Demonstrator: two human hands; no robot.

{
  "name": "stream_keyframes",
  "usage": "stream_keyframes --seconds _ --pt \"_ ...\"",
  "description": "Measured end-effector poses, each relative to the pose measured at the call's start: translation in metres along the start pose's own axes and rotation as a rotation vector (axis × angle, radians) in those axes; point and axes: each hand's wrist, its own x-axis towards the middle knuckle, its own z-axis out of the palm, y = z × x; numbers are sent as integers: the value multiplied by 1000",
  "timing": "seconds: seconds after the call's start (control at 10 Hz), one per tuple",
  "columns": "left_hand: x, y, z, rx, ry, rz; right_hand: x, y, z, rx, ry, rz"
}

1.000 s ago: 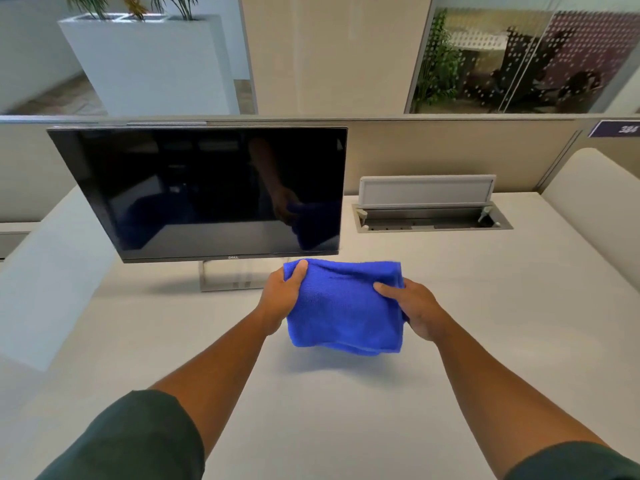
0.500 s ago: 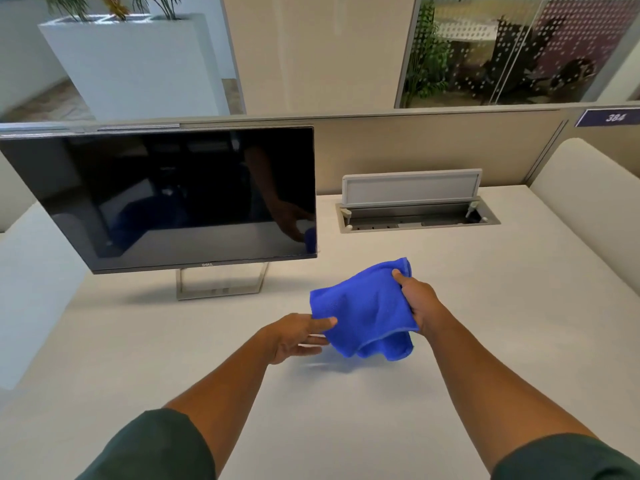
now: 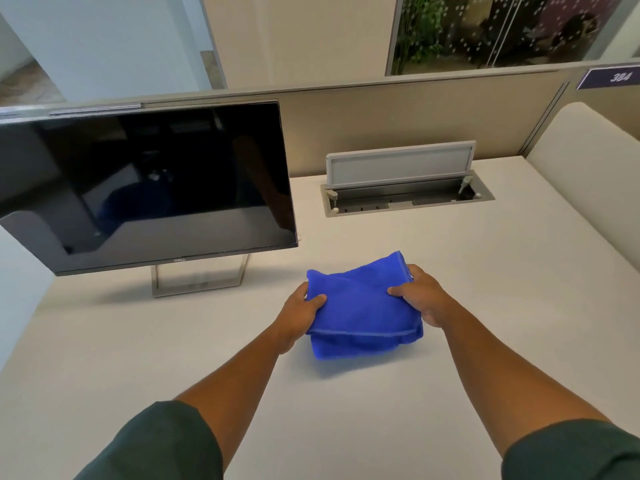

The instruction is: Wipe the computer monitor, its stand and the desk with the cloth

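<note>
A folded blue cloth (image 3: 362, 306) hangs just above the white desk (image 3: 346, 427), held between both hands. My left hand (image 3: 299, 315) grips its left edge, thumb on top. My right hand (image 3: 420, 296) grips the right edge, thumb over the fold. The black monitor (image 3: 149, 188) stands to the left, screen dark, on a silver frame stand (image 3: 199, 280) behind and left of the cloth.
An open cable box with a raised grey lid (image 3: 403, 178) is set into the desk at the back. A beige partition (image 3: 398, 112) runs behind it. A white padded divider (image 3: 588, 188) borders the right side.
My left hand, which had let go of the cloth half a second ago, now grips its left edge again. The cloth is folded over more compactly. The view shifted right.
</note>
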Motion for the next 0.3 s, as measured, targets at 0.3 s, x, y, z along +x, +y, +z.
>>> stream_keyframes --seconds 0.3 --pt "22 -31 23 681 14 -38 13 34 -13 -558 401 -94"
